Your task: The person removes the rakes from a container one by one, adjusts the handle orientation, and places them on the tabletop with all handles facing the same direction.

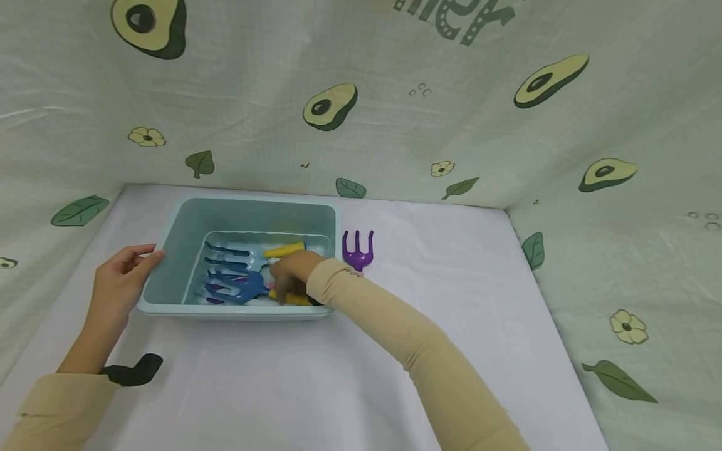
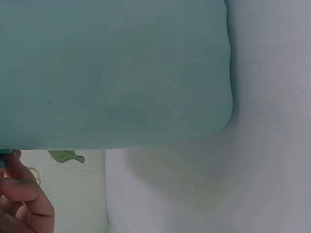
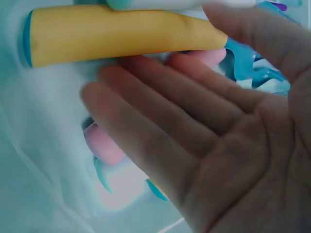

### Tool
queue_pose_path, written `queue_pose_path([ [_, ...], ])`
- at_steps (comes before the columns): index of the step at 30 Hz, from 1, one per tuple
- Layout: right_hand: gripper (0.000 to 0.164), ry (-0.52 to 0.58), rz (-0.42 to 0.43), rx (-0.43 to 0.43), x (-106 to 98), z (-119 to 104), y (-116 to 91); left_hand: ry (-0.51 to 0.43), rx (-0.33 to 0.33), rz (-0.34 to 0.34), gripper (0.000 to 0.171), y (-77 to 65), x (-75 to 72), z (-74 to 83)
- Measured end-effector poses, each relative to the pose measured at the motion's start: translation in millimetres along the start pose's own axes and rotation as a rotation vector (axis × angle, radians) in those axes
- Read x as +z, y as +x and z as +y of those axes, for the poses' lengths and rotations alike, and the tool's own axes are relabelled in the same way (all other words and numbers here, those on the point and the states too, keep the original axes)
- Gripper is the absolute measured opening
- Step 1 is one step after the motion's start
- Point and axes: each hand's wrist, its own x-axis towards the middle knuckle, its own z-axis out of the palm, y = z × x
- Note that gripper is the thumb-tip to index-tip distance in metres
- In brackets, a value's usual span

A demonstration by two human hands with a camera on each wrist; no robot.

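A light teal plastic bin (image 1: 248, 214) holds several garden hand forks. My left hand (image 1: 117, 285) grips the bin's left rim, fingers and thumb bent over the edge. My right hand (image 1: 294, 268) is down inside the bin at its right side, among the handles. In the right wrist view its fingers lie nearly straight beside a yellow handle (image 3: 116, 36), the thumb near that handle's narrow end. A blue hand fork (image 1: 245, 289) points left below the hand. Another yellow handle (image 1: 284, 250) lies behind it. A pink handle end (image 3: 104, 145) shows past the fingers.
A purple fork head (image 1: 358, 258) lies on the white-covered table (image 1: 440, 300) just right of the bin, its lower part hidden by the right sleeve. A cloth with printed avocados (image 1: 331, 108) hangs behind and along the sides.
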Motion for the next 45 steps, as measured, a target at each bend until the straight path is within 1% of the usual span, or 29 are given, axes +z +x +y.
queue_pose_path([
  [1,0.046,0.002,-0.037,0.012,-0.3,0.0,-0.1,-0.001,0.000,0.001,0.035,0.1,0.2,0.0],
  [3,0.041,-0.035,-0.089,0.013,-1.0,0.7,-0.5,0.006,-0.002,0.001,0.038,0.1,0.5,-0.1],
  [6,0.025,0.012,-0.162,0.009,-1.1,3.4,-0.6,0.012,-0.005,0.000,0.040,0.2,0.7,-0.6],
  [8,0.020,0.026,-0.184,0.002,-0.9,5.4,-0.5,0.013,-0.005,-0.003,0.042,0.3,0.9,-0.7],
  [10,0.019,0.011,-0.175,-0.012,-0.4,6.9,-0.2,0.012,-0.004,-0.003,0.040,0.4,1.0,-0.9],
  [12,0.020,-0.042,-0.153,-0.032,-0.2,7.5,0.0,0.011,-0.004,-0.002,0.039,0.3,1.1,-0.8],
  [14,0.022,-0.089,-0.136,-0.051,0.1,7.5,0.0,0.008,-0.006,-0.001,0.037,0.1,1.3,-0.5],
  [16,0.025,-0.105,-0.126,-0.068,0.1,7.7,0.0,0.008,-0.004,0.002,0.036,-0.1,1.5,-0.1],
  [18,0.025,-0.087,-0.114,-0.080,0.0,7.9,-0.6,0.006,-0.003,0.003,0.035,-0.3,1.7,0.6],
  [23,0.019,0.001,-0.073,-0.121,-0.4,8.3,-3.0,0.006,-0.007,-0.001,0.034,-0.4,1.6,1.4],
  [25,0.017,0.018,-0.054,-0.130,-0.6,8.0,-4.3,0.007,-0.010,-0.003,0.035,-0.5,1.6,1.5],
  [29,0.015,0.079,-0.028,-0.124,-0.7,7.3,-6.9,0.014,-0.013,-0.003,0.038,-0.8,1.5,1.3],
  [33,0.013,0.090,0.013,-0.108,-1.7,6.6,-8.8,0.008,-0.011,0.004,0.032,-0.7,1.2,0.8],
  [35,0.013,0.083,0.043,-0.104,-3.2,6.7,-10.8,0.007,-0.009,0.004,0.032,-0.5,0.9,0.2],
  [37,0.014,0.090,0.078,-0.108,-5.3,6.8,-14.3,0.011,-0.007,0.004,0.035,-0.3,0.6,0.0],
  [38,0.016,0.086,0.096,-0.117,-6.5,6.9,-16.3,0.002,-0.007,0.003,0.031,-0.2,0.3,0.1],
  [41,0.023,0.095,0.142,-0.154,-10.5,6.2,-24.7,0.004,-0.005,0.000,0.035,-0.2,0.2,0.9],
  [44,0.027,0.114,0.159,-0.181,-15.4,3.9,-31.9,0.003,-0.007,0.000,0.035,-0.2,0.1,1.1],
  [45,0.026,0.127,0.159,-0.183,-17.2,2.7,-34.0,0.013,-0.010,0.002,0.041,-0.2,0.3,0.8],
])
